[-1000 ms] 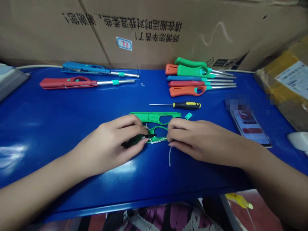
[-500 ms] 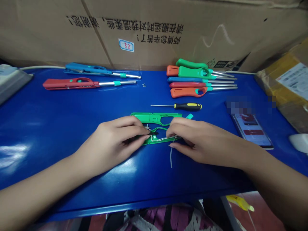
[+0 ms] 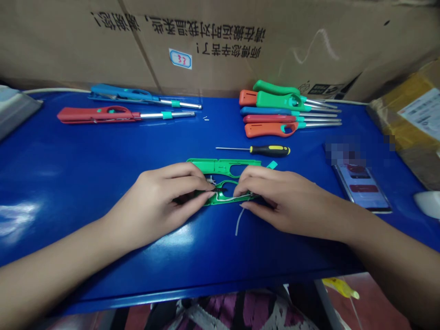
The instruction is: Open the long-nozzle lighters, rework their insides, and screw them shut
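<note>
My left hand [image 3: 172, 192] pinches a small black part [image 3: 219, 189] at the left of an opened green lighter half-shell [image 3: 225, 200]. My right hand [image 3: 266, 190] is closed over the right end of that half-shell, its fingertips at the thin white wire [image 3: 228, 199] laid along the lower edge. A clear thin tube [image 3: 238, 223] hangs out below the right fingers. Just behind lies the other green half-shell [image 3: 213, 166], inner side up. Beside it, partly behind my right hand, is a small teal piece [image 3: 272, 165]. My fingers hide much of the inside.
A black and yellow screwdriver [image 3: 270, 150] lies behind the half-shells. Several lighters [image 3: 271, 130] are grouped at back right; a blue lighter [image 3: 120, 93] and a red lighter [image 3: 96, 115] lie at back left. Tiny screws [image 3: 206, 118], a phone [image 3: 364, 188] and a cardboard box [image 3: 220, 27] are also around.
My right fingers have shifted to the wire at the right of the green half-shell, and the clear tube has swung left. My left hand keeps its pinch, moving only slightly.
</note>
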`<state>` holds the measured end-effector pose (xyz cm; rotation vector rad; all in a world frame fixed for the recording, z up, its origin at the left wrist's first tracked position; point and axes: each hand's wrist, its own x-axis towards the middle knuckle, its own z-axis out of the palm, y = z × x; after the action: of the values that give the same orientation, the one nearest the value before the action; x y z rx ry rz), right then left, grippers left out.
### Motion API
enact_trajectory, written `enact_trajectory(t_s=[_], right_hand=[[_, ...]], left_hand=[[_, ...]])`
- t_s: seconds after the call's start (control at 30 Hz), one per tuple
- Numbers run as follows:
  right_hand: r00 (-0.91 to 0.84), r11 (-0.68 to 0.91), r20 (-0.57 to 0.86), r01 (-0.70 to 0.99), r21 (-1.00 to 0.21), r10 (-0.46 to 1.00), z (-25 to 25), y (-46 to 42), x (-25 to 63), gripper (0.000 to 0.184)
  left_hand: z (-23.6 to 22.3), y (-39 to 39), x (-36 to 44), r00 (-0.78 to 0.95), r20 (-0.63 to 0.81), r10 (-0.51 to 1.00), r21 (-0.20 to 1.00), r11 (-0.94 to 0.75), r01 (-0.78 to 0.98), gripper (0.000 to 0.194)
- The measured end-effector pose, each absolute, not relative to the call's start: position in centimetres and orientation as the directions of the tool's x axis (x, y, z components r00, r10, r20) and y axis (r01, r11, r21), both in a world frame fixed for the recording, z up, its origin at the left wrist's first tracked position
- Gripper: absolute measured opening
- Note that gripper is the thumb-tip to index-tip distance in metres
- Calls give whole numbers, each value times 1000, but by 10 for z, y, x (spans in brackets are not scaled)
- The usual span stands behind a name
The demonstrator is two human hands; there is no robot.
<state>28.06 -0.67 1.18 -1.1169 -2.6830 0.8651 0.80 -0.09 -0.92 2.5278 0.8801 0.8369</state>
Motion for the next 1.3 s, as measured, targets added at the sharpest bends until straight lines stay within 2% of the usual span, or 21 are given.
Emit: enact_trajectory(t_s=[0.43, 0.87, 1.0, 1.17, 1.3], right_hand=[[-743, 586, -71, 579, -566, 665, 12, -5, 282, 18], [-751, 586, -91, 579, -567, 654, 13, -7, 281, 18], [-752, 582, -99, 580, -570, 652, 14, -7, 281, 20], [-755, 588, -77, 565, -579, 651, 14, -8, 282, 20], [-761, 598, -68, 558, -576, 645, 14, -8, 283, 19]], left_hand=[[-7, -3, 7, 638, 400, 658, 496, -741, 453, 12], [-14, -6, 11, 580, 428, 693, 514, -714, 475, 11], [-13, -7, 12, 594, 440, 673, 476, -736, 482, 13], [-10, -6, 9, 662, 444, 604, 351, -797, 491, 18], [-10, -5, 6, 694, 424, 582, 338, -813, 474, 18]])
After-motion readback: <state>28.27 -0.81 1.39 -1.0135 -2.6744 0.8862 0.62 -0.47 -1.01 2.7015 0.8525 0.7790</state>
